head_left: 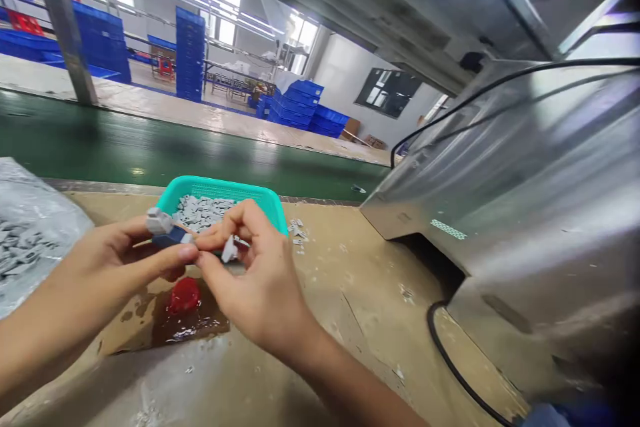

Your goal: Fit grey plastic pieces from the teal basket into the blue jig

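Note:
My left hand (135, 250) is closed around a small grey and dark blue plastic part (173, 235), its grey end (159, 221) sticking up beyond the fingers. Close against it, my right hand (255, 267) pinches at the same part with thumb and forefinger. A small light grey piece (230, 250) shows between the curled fingers of my right hand. Both hands are over the near edge of a teal basket (277, 203) that holds many small grey pieces (203, 211). Below the hands, a red object (185, 295) sits on a wet brown sheet (210, 325).
A clear bag of grey parts (30, 240) lies at the left. Loose grey pieces (299, 230) are right of the basket. A green conveyor belt (225, 153) runs behind. At the right stand a metal machine (500, 213) and a black cable (450, 357).

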Motion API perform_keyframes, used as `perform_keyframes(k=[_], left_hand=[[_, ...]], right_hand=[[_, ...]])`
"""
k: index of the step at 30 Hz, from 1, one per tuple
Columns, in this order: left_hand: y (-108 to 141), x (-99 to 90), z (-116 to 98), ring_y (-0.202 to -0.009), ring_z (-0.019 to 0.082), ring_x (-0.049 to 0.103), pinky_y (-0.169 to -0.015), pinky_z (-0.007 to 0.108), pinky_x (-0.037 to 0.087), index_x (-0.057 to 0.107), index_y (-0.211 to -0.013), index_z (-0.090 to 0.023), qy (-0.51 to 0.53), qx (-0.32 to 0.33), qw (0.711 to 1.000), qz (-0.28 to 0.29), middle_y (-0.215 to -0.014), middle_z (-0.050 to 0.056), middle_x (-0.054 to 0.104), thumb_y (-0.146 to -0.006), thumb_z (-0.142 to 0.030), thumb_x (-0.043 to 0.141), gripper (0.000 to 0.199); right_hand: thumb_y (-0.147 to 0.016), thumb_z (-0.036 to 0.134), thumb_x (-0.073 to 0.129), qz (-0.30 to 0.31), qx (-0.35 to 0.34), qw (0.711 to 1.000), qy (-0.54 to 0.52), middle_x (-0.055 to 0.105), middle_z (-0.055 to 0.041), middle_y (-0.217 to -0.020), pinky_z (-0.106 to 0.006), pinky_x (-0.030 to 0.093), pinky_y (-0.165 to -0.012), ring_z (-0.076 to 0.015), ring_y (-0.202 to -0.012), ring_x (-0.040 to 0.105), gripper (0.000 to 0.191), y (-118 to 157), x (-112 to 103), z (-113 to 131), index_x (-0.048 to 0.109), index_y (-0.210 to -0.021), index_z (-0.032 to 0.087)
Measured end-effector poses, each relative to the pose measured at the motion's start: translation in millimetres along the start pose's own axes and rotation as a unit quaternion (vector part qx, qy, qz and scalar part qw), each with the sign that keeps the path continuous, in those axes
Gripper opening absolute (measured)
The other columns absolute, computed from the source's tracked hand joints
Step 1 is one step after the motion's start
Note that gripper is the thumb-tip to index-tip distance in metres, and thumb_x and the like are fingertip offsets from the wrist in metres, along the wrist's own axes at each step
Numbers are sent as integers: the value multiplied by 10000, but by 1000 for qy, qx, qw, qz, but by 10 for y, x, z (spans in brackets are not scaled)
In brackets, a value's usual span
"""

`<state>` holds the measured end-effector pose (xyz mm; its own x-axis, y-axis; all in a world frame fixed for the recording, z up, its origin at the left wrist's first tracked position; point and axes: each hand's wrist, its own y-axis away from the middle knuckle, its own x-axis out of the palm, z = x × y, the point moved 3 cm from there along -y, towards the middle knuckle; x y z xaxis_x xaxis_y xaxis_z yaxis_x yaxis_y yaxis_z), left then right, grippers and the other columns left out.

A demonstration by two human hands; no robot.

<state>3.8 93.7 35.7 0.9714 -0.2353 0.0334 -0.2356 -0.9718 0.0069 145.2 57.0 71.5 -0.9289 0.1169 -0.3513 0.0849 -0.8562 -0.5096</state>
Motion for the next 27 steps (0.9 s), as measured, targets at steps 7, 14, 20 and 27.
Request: perform_keyframes(k=[7,14,20,27], left_hand=[[68,114,-6,-740,208,643,-510,179,511,669,-777,-225,177,-105,978,30,-677,-11,642,-603,-337,738,218],[71,132,-140,-763,183,630,-640,219,548,607,-1047,-257,198,-98,975,21,-843,4,660,-624,-311,744,447],[-52,117,-127,-787,98,597,-715,150,523,632,-869,-195,258,-44,964,52,-845,8,638,-818,-212,556,93],[-100,69,-121,-769,90,583,-741,168,507,621,-964,-114,316,-13,943,106,-1005,58,588,-854,-160,470,193]], right_hand=[[-766,6,350,10,-279,935,217,505,-62,-822,-338,468,-880,-197,-932,512,214,145,98,215,412,-879,176],[-786,26,346,39,-276,931,235,508,-88,-885,-381,466,-898,-225,-1011,488,253,167,139,177,397,-988,170],[-774,19,408,20,-258,949,182,521,-114,-1072,-390,420,-953,-208,-1087,460,304,111,121,78,388,-1039,168],[-794,79,485,-47,-177,972,145,519,-75,-1109,-403,454,-897,-205,-1045,516,354,-61,-96,-250,398,-1097,242]])
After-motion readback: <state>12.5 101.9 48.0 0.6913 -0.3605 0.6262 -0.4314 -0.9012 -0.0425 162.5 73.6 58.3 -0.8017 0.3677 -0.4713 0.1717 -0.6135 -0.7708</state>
